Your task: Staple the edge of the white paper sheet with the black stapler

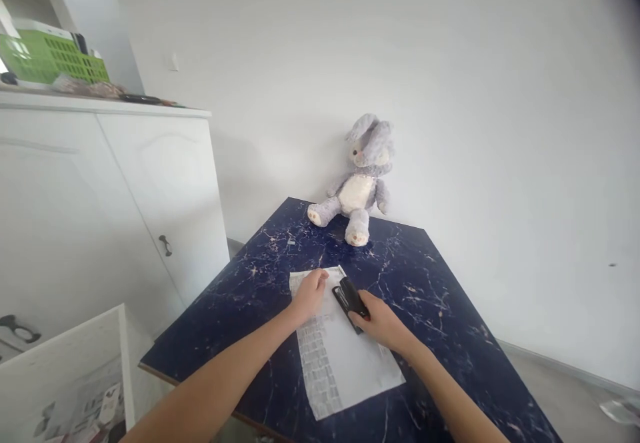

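A black stapler [347, 294] is in my right hand [380, 320], its fingers and thumb wrapped round the near end. The stapler points away and to the left, over the upper part of a sheet of paper [367, 363]. This sheet is mostly plain white, with a grey brick-like pattern along its left side. My left hand [309, 294] rests over the far left part of the sheet, left of the stapler. Its fingers are curled closed; whatever they may hold is hidden.
Under the paper is a dark blue marbled table [430, 296]. A grey plush rabbit [357, 190] sits at its far edge against the wall. On the left stand a white cabinet [170, 183] with green baskets [55, 56] on top and an open white drawer [125, 356].
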`<action>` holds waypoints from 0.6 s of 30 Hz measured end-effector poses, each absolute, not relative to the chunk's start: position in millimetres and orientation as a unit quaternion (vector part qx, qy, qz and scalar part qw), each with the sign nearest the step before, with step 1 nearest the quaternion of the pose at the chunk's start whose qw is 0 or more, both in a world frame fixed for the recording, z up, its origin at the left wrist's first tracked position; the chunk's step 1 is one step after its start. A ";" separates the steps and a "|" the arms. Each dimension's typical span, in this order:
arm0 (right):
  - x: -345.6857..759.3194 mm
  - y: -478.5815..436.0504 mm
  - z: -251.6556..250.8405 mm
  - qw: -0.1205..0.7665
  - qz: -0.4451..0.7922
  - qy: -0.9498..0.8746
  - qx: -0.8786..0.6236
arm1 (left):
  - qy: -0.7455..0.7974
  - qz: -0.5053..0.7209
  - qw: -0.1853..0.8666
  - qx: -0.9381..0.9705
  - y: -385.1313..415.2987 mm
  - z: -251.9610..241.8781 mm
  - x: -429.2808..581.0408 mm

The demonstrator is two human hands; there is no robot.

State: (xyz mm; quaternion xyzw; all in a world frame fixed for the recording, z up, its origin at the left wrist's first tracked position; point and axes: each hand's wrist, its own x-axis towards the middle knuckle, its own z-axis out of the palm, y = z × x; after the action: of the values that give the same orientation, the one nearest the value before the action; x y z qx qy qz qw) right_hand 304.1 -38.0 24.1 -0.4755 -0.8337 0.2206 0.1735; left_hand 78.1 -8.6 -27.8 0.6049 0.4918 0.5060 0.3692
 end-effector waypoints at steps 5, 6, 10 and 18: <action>326.1 -27.0 44.1 0.130 0.409 -0.825 -0.368 | 0.436 0.407 0.321 0.735 -8.2 -18.3 72.8; 328.5 -25.5 46.2 0.130 0.433 -0.819 -0.354 | 0.422 0.392 0.332 0.747 -6.3 -15.9 69.4; 331.8 -24.8 43.6 0.125 0.506 -0.799 -0.299 | 0.395 0.391 0.381 0.739 2.1 -13.6 63.3; 332.8 -23.8 26.8 0.123 0.538 -0.782 -0.288 | 0.380 0.512 0.554 0.535 12.0 -21.0 72.2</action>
State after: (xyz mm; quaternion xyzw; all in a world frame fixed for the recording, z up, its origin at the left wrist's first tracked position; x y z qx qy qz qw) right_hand 332.8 -23.8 26.8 -0.2885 -0.7821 0.5385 0.1231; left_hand 72.2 12.0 -21.0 0.5355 0.3801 0.5117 0.5541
